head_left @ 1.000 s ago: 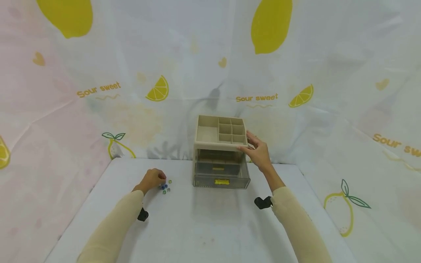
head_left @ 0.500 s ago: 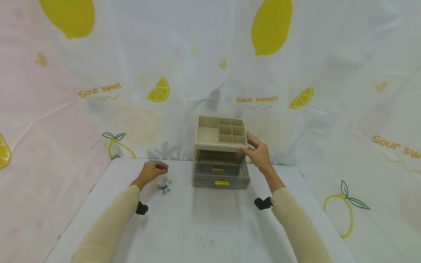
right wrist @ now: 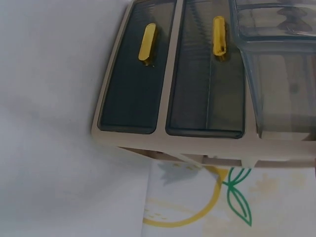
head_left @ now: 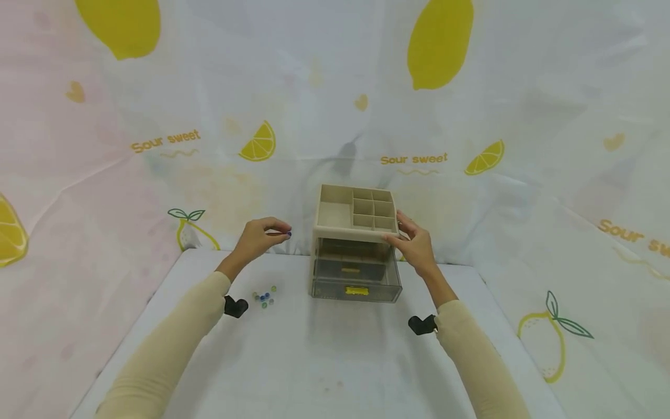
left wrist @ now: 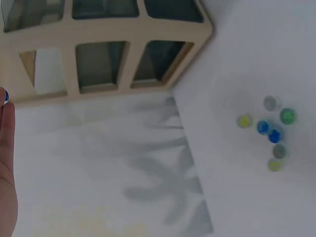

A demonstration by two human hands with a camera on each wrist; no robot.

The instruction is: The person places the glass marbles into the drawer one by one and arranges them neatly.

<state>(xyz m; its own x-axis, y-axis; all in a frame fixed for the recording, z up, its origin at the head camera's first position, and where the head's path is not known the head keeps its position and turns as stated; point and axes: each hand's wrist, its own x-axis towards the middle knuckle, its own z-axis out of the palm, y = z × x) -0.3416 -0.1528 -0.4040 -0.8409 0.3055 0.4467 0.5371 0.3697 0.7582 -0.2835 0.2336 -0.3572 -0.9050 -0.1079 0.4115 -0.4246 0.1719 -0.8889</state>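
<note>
A beige desk organizer (head_left: 356, 244) with smoky clear drawers stands at the back of the white table; its top is an open tray of compartments (head_left: 335, 214). The bottom drawer (head_left: 357, 288), with a yellow handle, sticks out a little. My left hand (head_left: 262, 235) is raised beside the organizer's top left corner and pinches a blue marble (head_left: 288, 234), which the left wrist view shows at a fingertip (left wrist: 5, 96). My right hand (head_left: 413, 244) holds the organizer's top right corner, thumb on the front rim. The right wrist view shows the drawer fronts and yellow handles (right wrist: 148, 42).
Several small marbles (head_left: 263, 297), blue, green and clear, lie in a cluster on the table left of the organizer; the left wrist view shows these marbles (left wrist: 271, 131) too. A lemon-print cloth (head_left: 157, 145) hangs behind and at both sides. Bare tabletop (head_left: 324, 361) lies in front.
My left hand has lifted from the marble cluster with a blue marble and moved up and right toward the organizer's top. My right hand has stayed on the corner.
</note>
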